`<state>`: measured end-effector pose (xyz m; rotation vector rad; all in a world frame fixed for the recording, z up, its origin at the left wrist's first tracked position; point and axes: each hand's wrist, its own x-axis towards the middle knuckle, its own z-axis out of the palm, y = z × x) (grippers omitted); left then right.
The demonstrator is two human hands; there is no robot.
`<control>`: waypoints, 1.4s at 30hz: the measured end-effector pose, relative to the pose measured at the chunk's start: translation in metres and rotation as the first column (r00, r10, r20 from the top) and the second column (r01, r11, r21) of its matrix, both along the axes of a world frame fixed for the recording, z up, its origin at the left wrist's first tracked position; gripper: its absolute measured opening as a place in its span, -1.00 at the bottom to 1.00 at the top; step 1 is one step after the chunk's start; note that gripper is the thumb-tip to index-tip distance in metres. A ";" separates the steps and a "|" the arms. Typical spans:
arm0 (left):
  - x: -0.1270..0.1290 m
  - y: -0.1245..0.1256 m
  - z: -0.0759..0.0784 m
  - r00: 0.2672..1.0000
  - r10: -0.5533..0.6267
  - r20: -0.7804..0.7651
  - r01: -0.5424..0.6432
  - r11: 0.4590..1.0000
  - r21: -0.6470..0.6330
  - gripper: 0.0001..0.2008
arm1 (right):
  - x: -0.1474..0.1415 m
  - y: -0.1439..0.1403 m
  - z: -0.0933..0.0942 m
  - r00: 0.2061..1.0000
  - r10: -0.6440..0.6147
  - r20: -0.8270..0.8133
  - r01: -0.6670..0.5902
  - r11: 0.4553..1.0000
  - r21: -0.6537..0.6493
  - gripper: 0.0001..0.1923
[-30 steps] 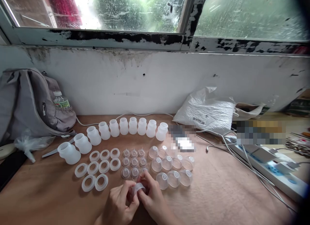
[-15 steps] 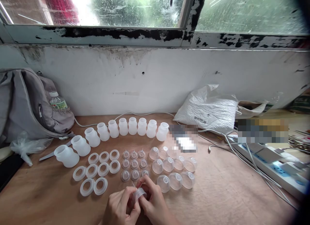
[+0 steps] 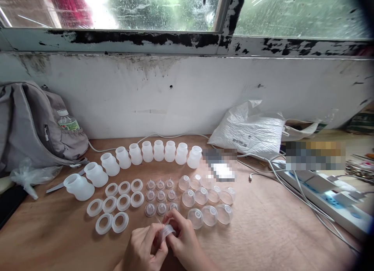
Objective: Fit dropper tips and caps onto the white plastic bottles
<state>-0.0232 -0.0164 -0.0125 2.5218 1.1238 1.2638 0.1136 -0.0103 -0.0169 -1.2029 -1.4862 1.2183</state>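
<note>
Close to the table's near edge, my left hand (image 3: 143, 245) and my right hand (image 3: 184, 235) are closed on one translucent bottle collar ring (image 3: 167, 231). A thin clear tip, apparently of a bottle nipple, pokes out at its top left; the fingers hide much of the piece. Just beyond my fingertips stand clear bottle nipples (image 3: 160, 196) in rows. To their left lie several loose collar rings (image 3: 123, 202) of the same kind. Clear domed caps (image 3: 209, 215) sit in rows on the right. Frosted white baby bottles (image 3: 147, 152), open at the top, form an arc behind.
A grey backpack (image 3: 37, 123) with a water bottle (image 3: 67, 121) and a crumpled plastic bag (image 3: 32, 176) occupy the left. A silver mailing bag (image 3: 248, 130) rests against the wall. White cables and a power strip (image 3: 324, 201) run along the right side.
The whole view has shifted slightly. Both hands stay together on the ring, with only small finger movement; the rows on the table look the same.
</note>
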 end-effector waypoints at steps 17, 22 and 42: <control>0.003 -0.001 -0.003 0.999 0.035 0.019 -0.032 0.986 -0.164 -0.87 | -0.002 0.001 0.005 0.993 -0.056 0.101 0.053 0.998 0.039 -0.82; 0.005 0.001 0.002 0.964 0.186 0.191 -0.067 0.862 -0.502 -0.95 | 0.001 -0.003 0.014 0.999 -0.011 0.052 0.008 0.998 0.059 -0.94; 0.002 0.004 0.008 0.864 0.196 0.463 0.235 0.656 -0.718 -0.67 | 0.002 -0.007 0.022 0.987 0.064 0.145 -0.097 0.969 0.227 -0.64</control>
